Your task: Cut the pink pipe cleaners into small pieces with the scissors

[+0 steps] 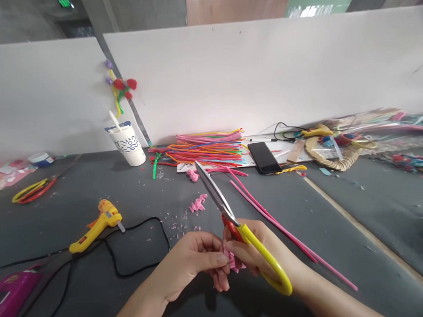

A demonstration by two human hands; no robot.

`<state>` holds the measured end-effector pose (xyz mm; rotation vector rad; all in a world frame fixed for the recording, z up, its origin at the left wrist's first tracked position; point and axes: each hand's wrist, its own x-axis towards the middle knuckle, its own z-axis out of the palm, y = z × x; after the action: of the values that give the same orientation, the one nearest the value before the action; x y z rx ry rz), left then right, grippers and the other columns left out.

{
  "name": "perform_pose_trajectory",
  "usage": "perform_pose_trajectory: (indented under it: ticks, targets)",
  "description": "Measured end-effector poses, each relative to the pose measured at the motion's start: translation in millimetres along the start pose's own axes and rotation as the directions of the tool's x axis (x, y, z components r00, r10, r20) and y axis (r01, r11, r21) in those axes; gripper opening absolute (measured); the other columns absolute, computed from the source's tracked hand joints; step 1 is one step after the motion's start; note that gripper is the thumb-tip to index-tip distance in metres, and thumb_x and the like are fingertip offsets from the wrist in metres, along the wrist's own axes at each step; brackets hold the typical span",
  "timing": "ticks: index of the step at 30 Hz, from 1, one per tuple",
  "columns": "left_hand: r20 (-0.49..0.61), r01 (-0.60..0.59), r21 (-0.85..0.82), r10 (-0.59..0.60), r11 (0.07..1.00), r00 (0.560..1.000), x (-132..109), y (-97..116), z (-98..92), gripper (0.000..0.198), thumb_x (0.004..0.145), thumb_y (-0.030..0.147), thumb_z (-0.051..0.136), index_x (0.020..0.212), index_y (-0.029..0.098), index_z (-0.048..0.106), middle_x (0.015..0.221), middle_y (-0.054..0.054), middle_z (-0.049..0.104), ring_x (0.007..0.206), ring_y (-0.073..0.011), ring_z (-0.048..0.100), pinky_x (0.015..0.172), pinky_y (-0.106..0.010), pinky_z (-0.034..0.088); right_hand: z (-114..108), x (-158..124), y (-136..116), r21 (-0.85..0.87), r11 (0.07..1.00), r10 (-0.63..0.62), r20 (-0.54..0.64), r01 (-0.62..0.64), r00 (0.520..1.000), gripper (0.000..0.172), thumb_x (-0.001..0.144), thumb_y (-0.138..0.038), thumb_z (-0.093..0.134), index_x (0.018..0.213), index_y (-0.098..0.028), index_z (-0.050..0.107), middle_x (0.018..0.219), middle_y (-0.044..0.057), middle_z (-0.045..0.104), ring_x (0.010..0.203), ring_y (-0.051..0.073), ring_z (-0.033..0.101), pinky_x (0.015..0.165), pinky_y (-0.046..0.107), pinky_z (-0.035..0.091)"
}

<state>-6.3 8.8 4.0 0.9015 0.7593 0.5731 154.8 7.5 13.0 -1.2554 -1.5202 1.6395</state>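
Low in the middle of the head view, my left hand (205,258) pinches a small pink piece of pipe cleaner (233,261) between thumb and fingers. My right hand (252,245) meets it there, fingertips also on the pink piece. Scissors (218,195) with yellow and red handles hang in my right hand, blades pointing up and away and looking closed. Just beyond my hands lie a small pile of cut pink pieces (198,203) and a pink curled bunch (192,175). Long pink pipe cleaners (270,216) stretch along the right. My fingers partly hide the pink piece.
A yellow glue gun (95,226) with a black cord lies left, near a magenta box (16,298). Behind are a white cup (128,145), a heap of coloured pipe cleaners (207,149), a phone (264,157) and a cardboard ring (332,160). Other scissors (34,190) rest far left.
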Motion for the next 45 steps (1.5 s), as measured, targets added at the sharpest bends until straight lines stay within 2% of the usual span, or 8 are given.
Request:
perform_pose_trajectory:
  ticks: [9,16,22,27,31,34,38,45]
  targets:
    - [-0.116,-0.138,0.163,0.158,0.977,0.981,2,2,1.4,0.012,0.074,0.022,0.057,0.076,0.011,0.062,0.066,-0.007,0.065,0.062,-0.0172,0.06,0.062,-0.029,0.045,6,3,-4,-0.069,0.997,0.022,-0.172,-0.034,0.985,0.011,0.06,-0.01,0.044,0.056,-0.019,0.039,0.042,-0.01,0.045,0.037,0.006,0.044,0.034,0.013,0.03]
    - [-0.155,-0.084,0.334,0.142,0.939,0.978,1,-5,2.2,0.007,0.072,0.022,0.056,0.068,0.016,0.056,0.061,-0.001,0.058,0.057,-0.0144,0.056,0.057,-0.026,0.042,8,6,0,-0.019,0.999,0.028,-0.202,-0.033,0.979,0.011,0.061,-0.011,0.042,0.055,-0.02,0.039,0.041,-0.011,0.041,0.033,0.004,0.037,0.032,0.014,0.027]
    - [-0.248,-0.035,0.61,0.233,0.792,0.94,1,-3,-1.8,0.034,0.082,0.035,0.042,0.052,0.018,0.047,0.047,0.004,0.043,0.045,-0.0109,0.042,0.049,-0.023,0.032,1,8,1,-0.1,0.995,-0.003,-0.272,-0.025,0.962,0.01,0.063,-0.015,0.043,0.057,-0.02,0.038,0.041,-0.01,0.04,0.033,0.005,0.035,0.035,0.016,0.025]
    - [-0.249,-0.095,0.643,0.325,0.76,0.912,1,3,2.3,0.006,0.072,0.024,0.056,0.075,0.019,0.058,0.07,0.001,0.055,0.064,-0.0142,0.051,0.058,-0.023,0.038,5,9,7,-0.226,0.974,-0.069,-0.285,0.003,0.956,0.009,0.061,-0.014,0.044,0.056,-0.019,0.039,0.047,-0.008,0.038,0.041,0.006,0.034,0.039,0.017,0.025]
    - [-0.261,-0.059,0.693,0.327,0.718,0.908,1,2,5.0,0.007,0.071,0.018,0.055,0.067,0.017,0.061,0.066,0.0,0.055,0.061,-0.0142,0.051,0.057,-0.024,0.038,8,11,11,-0.319,0.948,-0.111,-0.288,0.014,0.951,0.011,0.062,-0.015,0.045,0.056,-0.019,0.037,0.05,-0.008,0.037,0.047,0.007,0.033,0.041,0.017,0.025]
    - [-0.289,-0.092,0.626,0.34,0.774,0.895,1,1,3.3,0.008,0.071,0.017,0.055,0.065,0.017,0.059,0.063,0.002,0.052,0.058,-0.0122,0.049,0.055,-0.023,0.037,4,10,11,-0.301,0.952,-0.121,-0.233,0.047,0.965,0.011,0.066,-0.019,0.047,0.059,-0.02,0.038,0.051,-0.008,0.037,0.047,0.007,0.033,0.041,0.018,0.026]
    - [-0.341,-0.256,0.291,0.35,0.922,0.873,-1,3,-2.8,0.006,0.072,0.022,0.06,0.068,0.017,0.06,0.058,0.003,0.052,0.055,-0.0093,0.049,0.054,-0.02,0.039,-3,5,9,-0.413,0.905,-0.194,-0.181,0.105,0.964,0.016,0.073,-0.031,0.051,0.068,-0.021,0.039,0.054,-0.008,0.038,0.048,0.008,0.034,0.043,0.019,0.026]
    - [-0.509,-0.487,-0.044,0.4,0.872,0.762,-5,10,-12.8,0.004,0.068,0.017,0.065,0.072,0.016,0.064,0.064,0.0,0.062,0.057,-0.0097,0.057,0.053,-0.018,0.044,1,2,12,-0.799,0.587,-0.344,-0.101,0.13,0.933,0.032,0.07,-0.049,0.055,0.073,-0.022,0.039,0.054,-0.005,0.049,0.044,0.012,0.042,0.043,0.022,0.024]
